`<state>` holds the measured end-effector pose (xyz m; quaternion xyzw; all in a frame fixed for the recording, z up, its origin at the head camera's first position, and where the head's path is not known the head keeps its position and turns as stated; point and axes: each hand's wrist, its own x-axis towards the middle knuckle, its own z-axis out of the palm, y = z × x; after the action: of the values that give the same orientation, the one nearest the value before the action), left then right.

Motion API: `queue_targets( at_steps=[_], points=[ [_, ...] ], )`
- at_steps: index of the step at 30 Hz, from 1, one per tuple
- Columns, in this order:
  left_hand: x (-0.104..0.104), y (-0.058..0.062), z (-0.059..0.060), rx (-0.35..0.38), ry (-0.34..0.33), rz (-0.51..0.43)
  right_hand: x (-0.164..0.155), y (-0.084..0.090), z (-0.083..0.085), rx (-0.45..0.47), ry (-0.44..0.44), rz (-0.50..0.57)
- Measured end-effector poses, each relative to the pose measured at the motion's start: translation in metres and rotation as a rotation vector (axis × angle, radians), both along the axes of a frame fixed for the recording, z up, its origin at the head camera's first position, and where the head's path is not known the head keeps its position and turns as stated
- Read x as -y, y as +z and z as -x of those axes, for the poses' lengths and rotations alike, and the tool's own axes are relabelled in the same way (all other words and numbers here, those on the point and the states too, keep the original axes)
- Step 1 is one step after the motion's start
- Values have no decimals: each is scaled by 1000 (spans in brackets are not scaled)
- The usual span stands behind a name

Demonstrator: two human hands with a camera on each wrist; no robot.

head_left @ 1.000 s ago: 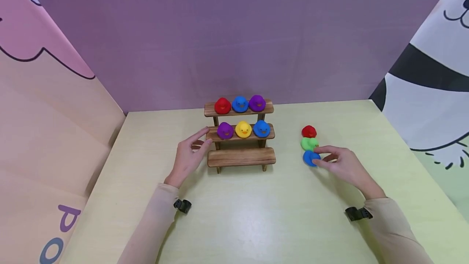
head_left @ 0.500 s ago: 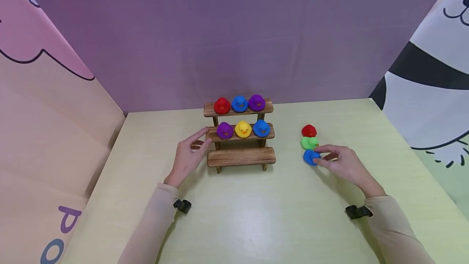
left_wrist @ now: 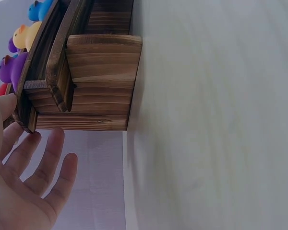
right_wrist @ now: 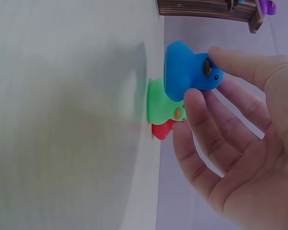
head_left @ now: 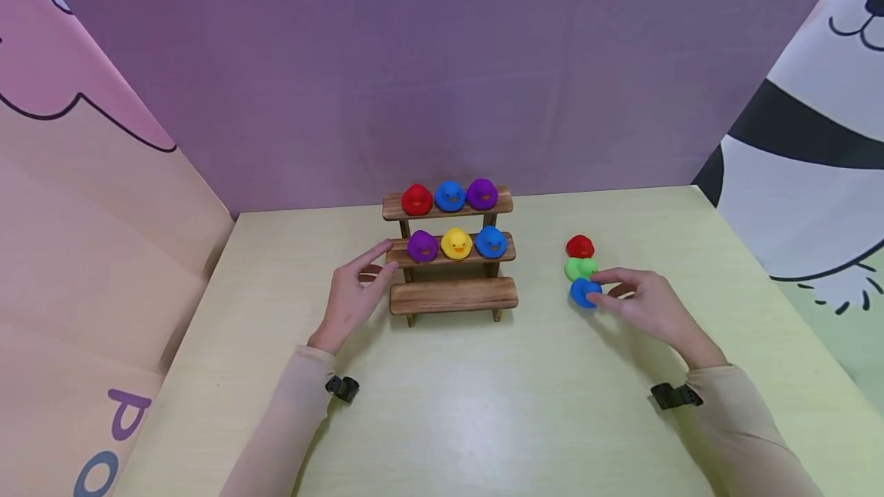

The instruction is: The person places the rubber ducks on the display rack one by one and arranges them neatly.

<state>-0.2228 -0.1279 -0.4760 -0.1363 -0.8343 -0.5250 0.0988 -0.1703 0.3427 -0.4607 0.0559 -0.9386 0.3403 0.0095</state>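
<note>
Pale wood-grain tabletop (head_left: 442,405), purple backdrop (head_left: 442,67): glossy blue toy duck (right_wrist: 180,72) in a right-hand pinch

Thumb and fingertips of the right hand (head_left: 642,301) pinch the blue duck about its head and neck. It sits at the ends of the fingers, its flat base just clear of the tabletop; its body is smooth and rounded, with a black eye and a dark bill.

Just behind it stand a light green toy duck (head_left: 578,268) with an orange bill and, beyond that, a red toy duck (head_left: 579,245).

Well to the left, the left hand (head_left: 348,301) grips the left end of the middle shelf of a three-tier brown wooden stand (head_left: 453,295), thumb in front, forefinger behind. Left to right, its top shelf bears red, blue and purple ducks, its middle shelf purple, yellow and blue.

Farther out, the beige left-hand panel (head_left: 90,251) carries lettering: a purple character like a tipped P (head_left: 116,422) and a blue O (head_left: 79,474). Opposite, a black-and-white cartoon animal (head_left: 808,175) fills the right-hand panel.
</note>
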Motion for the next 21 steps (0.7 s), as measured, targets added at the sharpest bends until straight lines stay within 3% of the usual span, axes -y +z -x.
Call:
queue_targets(
  at_steps=[21],
  points=[
    [-1, 1, 1, 9, 3, -1, 28, 28, -1, -25, 35, 22]
  ],
)
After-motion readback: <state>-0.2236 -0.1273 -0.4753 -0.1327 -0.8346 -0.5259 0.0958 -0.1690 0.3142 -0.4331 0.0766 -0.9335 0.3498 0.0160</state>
